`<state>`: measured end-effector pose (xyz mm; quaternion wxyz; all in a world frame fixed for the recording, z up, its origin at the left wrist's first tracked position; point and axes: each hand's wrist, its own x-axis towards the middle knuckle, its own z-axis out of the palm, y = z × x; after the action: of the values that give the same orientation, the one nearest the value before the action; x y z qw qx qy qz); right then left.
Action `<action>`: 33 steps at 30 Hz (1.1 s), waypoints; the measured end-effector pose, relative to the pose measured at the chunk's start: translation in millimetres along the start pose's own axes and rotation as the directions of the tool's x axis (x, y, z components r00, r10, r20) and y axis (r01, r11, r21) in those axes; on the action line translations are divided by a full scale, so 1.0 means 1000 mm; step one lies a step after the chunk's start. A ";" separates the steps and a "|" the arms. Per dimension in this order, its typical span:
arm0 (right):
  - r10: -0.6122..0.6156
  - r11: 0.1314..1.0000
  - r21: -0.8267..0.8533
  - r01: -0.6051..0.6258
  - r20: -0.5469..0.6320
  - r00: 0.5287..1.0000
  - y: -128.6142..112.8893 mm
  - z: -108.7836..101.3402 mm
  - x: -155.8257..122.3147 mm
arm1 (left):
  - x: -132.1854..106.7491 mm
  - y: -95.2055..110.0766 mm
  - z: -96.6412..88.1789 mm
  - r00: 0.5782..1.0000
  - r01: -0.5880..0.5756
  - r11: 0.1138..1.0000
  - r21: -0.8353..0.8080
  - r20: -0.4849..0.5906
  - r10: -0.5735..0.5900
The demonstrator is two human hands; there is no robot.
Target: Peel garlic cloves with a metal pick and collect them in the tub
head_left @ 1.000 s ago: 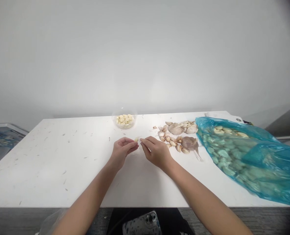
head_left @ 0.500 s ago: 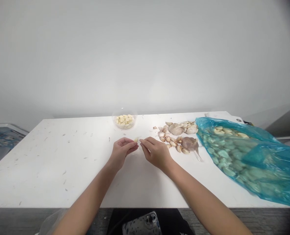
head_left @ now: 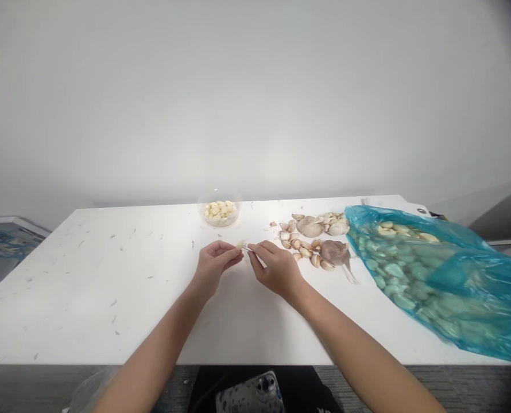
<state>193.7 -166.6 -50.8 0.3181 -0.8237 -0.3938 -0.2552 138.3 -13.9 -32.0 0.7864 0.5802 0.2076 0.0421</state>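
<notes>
Right hand (head_left: 277, 271) has eased slightly away from the clove (head_left: 239, 245), and a thin pale sliver (head_left: 247, 247) now shows at its fingertips. At the left, specks of skin lie scattered over the white table (head_left: 109, 298). Left hand (head_left: 215, 265) is closed on the clove, pinching it at the fingertips and holding it up off the table, its tip turned toward the right hand, seemingly to keep it within that hand's reach. Right thumb and forefinger look closed on the sliver, though it is too small to tell what it is. Beyond the hands, a clear bowl (head_left: 219, 222) holds pale, skinless cloves (head_left: 218, 210), apparently kept apart from the loose skins. Further right, unpeeled cloves (head_left: 305, 251) and a broken bulb (head_left: 335, 252) lie just within the right hand's reach, beside a blue plastic bag (head_left: 436, 281) of more cloves.
</notes>
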 end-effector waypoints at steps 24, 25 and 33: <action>0.107 0.992 -0.075 -0.103 0.055 0.993 0.008 -0.002 0.003 | -0.002 0.002 0.004 0.999 -0.030 0.996 0.086 -0.011 0.031; 0.114 0.991 -0.076 -0.109 0.057 0.992 0.008 -0.003 0.004 | -0.002 0.002 0.004 0.999 -0.039 0.994 0.100 -0.011 0.040; 0.079 0.996 -0.054 -0.078 0.033 0.996 0.009 -0.008 0.008 | 0.000 0.000 0.004 0.990 -0.131 0.984 0.121 -0.028 0.136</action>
<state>204.1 -173.4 -42.9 0.2991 -0.8511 -0.3599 -0.2381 139.8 -17.5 -31.5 0.7419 0.6379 0.1845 0.0926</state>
